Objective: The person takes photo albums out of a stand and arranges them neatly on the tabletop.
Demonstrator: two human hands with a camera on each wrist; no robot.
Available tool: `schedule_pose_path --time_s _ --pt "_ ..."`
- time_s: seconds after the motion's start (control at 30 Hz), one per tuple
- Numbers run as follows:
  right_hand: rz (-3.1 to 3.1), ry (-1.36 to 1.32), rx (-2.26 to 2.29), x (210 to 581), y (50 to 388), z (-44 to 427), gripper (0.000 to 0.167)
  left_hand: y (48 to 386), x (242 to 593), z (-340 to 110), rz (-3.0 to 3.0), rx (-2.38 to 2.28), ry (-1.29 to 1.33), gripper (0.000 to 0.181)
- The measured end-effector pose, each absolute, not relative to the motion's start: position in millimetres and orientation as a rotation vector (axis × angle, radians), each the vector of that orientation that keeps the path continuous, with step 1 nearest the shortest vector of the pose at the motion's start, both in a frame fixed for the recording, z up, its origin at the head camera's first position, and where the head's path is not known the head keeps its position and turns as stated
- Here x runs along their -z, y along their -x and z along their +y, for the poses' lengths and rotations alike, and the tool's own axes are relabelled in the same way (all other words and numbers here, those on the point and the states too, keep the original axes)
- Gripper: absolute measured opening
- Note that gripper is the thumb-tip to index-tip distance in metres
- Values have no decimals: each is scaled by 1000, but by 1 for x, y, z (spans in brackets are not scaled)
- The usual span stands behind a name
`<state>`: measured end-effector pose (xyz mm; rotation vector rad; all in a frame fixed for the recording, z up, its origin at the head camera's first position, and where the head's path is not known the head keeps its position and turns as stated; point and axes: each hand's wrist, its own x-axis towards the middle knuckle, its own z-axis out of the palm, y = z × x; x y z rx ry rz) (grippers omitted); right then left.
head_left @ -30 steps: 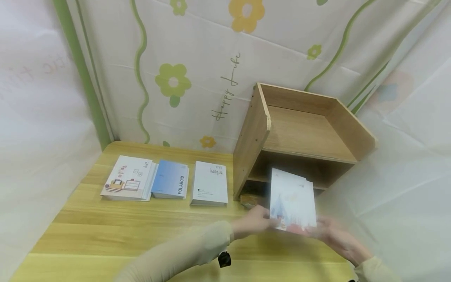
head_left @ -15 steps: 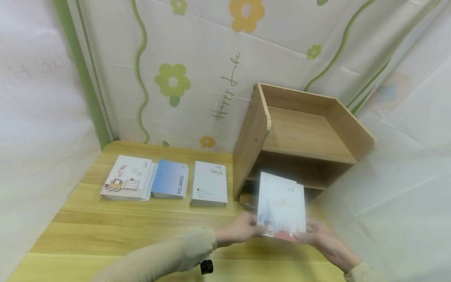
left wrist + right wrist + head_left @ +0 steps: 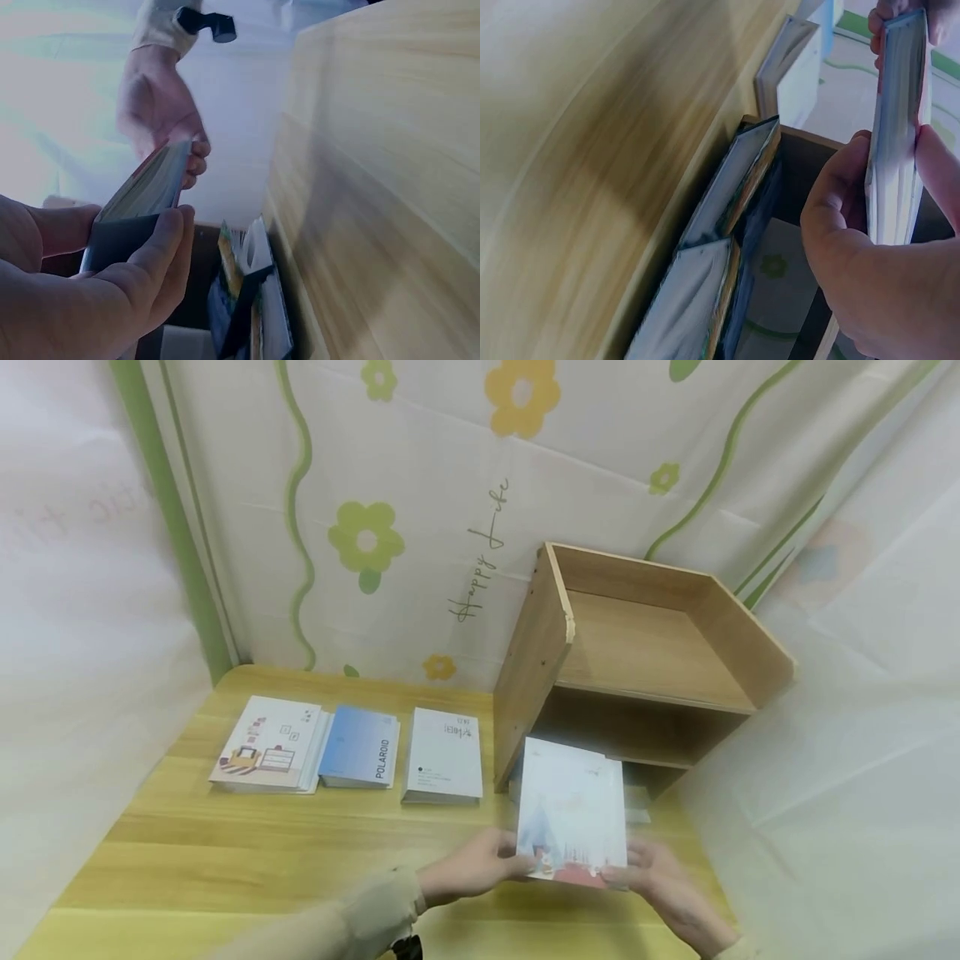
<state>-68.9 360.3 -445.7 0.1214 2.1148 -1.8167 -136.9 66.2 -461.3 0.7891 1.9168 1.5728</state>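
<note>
While both hands (image 3: 472, 864) (image 3: 662, 878) grip the book (image 3: 572, 810), it partly hides the bookshelf (image 3: 645, 647).

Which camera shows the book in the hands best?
The head view, because the book faces that camera with its printed cover, so you see the drawings near the bottom. The left and right wrist views show it mostly edge-on, with its page edges.
</note>
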Motion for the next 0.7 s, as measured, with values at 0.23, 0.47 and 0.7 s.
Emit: schedule_pose_path --time_s 0.23,0.47,0.7 --pt "2068 -152 1937 454 68 338 54 136 465 46 1964 -1568 -815 16" --pt "2111 -230 2012 463 74 310 58 139 465 21 2011 -1546 -762 16" --pt "2141 -311 2090 465 77 280 61 145 469 0 1991 -1581 -770 19"
